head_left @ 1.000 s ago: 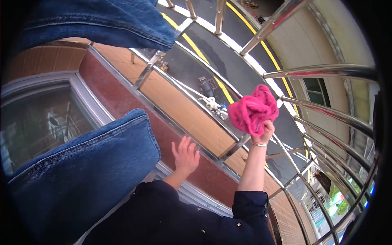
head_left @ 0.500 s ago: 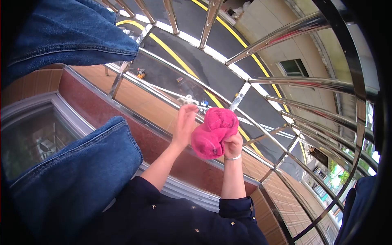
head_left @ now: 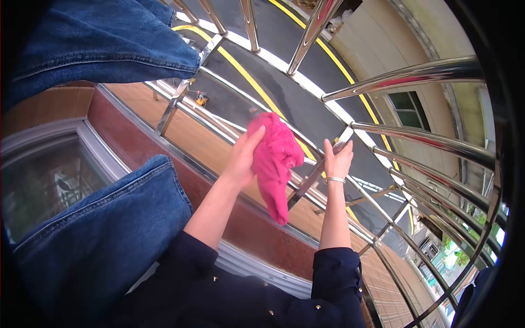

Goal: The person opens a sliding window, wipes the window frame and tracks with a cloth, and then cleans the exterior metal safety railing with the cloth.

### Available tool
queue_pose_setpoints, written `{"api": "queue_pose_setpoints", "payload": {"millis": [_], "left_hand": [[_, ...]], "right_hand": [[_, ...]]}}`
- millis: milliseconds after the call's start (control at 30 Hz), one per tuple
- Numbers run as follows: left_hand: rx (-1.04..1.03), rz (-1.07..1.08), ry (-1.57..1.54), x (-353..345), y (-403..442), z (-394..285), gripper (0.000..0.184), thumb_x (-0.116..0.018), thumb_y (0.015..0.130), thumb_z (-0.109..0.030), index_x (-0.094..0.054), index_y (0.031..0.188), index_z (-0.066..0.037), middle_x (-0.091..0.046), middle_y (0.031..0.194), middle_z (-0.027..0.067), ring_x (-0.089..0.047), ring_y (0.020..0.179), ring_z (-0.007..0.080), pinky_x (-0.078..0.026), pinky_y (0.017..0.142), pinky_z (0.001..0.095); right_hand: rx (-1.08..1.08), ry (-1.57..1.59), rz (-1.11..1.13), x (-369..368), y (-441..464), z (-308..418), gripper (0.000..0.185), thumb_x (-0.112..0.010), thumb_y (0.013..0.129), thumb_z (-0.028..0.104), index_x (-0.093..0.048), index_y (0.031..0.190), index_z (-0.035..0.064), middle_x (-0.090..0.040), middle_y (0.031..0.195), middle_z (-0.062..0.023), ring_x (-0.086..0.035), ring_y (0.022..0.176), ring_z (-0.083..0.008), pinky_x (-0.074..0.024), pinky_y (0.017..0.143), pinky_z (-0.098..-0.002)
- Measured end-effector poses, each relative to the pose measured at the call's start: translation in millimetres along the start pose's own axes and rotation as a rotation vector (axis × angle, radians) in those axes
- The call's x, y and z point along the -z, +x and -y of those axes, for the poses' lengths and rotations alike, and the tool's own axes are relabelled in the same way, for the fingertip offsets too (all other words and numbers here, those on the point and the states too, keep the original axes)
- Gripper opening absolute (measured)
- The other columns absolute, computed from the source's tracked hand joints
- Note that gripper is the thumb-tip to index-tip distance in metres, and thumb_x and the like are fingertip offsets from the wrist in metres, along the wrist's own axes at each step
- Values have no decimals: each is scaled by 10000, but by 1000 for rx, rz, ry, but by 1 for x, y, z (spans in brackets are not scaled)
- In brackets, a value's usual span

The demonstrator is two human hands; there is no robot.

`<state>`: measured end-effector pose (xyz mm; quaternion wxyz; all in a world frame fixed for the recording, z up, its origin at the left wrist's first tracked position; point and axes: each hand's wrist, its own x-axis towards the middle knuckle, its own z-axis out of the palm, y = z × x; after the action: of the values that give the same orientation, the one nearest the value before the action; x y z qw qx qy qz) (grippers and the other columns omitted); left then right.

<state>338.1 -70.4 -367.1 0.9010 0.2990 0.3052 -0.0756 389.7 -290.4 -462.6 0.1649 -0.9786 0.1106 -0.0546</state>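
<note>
left hand (head_left: 242, 163) grasps the pink cloth (head_left: 273, 156), its long axis running down toward the dark shirt (head_left: 240, 300), while right hand (head_left: 338, 160), fingers spread and empty, is apart.

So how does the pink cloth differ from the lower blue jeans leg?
The pink cloth is bunched in the left hand; the jeans leg is fairly flat, neither hand on it. The cloth is bright pink, the jeans leg blue. The cloth looks smaller than the jeans leg. Both are fabric.
</note>
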Motion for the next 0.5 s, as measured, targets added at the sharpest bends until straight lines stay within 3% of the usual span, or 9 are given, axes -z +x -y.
{"api": "queue_pose_setpoints", "payload": {"millis": [33,133,233,300,400,500], "left_hand": [[-60,-18,-13,0,13,-5,321,-484,936,-277,-520,1139,-32,-599,1024,54,-585,942,148,-472,820,298],[-192,-40,-122,0,54,-24,314,-465,944,-288,-519,1121,-35,-591,1014,78,-583,945,179,-469,834,316],[-227,-76,-339,10,88,-48,328,-416,960,-305,-518,1117,-36,-571,1054,104,-563,973,208,-451,866,344],[-273,-154,-465,24,122,-61,347,-385,967,-318,-516,1122,-37,-555,1093,111,-541,999,215,-430,899,355],[-349,-98,-463,48,175,-68,409,-319,975,-365,-498,1150,-41,-537,1162,105,-481,1097,239,-345,1001,391],[-409,-181,-509,64,212,-73,414,-295,977,-366,-499,1156,-54,-542,1147,90,-488,1072,227,-334,1006,375]], "right_hand": [[-184,49,306,1,1,10,839,-636,761,451,-239,1289,-65,-568,1047,-278,-585,909,-425,-460,810,-452],[-302,-62,305,0,4,26,514,-558,793,306,-325,1133,0,-620,891,-257,-613,779,-425,-471,721,-481],[-331,-119,324,-4,13,23,349,-512,777,240,-339,1003,37,-631,759,-217,-619,716,-409,-470,677,-488],[-349,-126,285,-5,11,27,326,-503,773,232,-339,980,41,-625,716,-207,-618,694,-403,-470,664,-489],[-356,-143,251,-7,9,27,316,-502,769,228,-345,974,47,-620,687,-201,-617,661,-399,-469,644,-493],[-356,-170,236,-8,9,27,309,-502,771,227,-347,969,46,-619,686,-199,-614,651,-398,-469,628,-488]]}}
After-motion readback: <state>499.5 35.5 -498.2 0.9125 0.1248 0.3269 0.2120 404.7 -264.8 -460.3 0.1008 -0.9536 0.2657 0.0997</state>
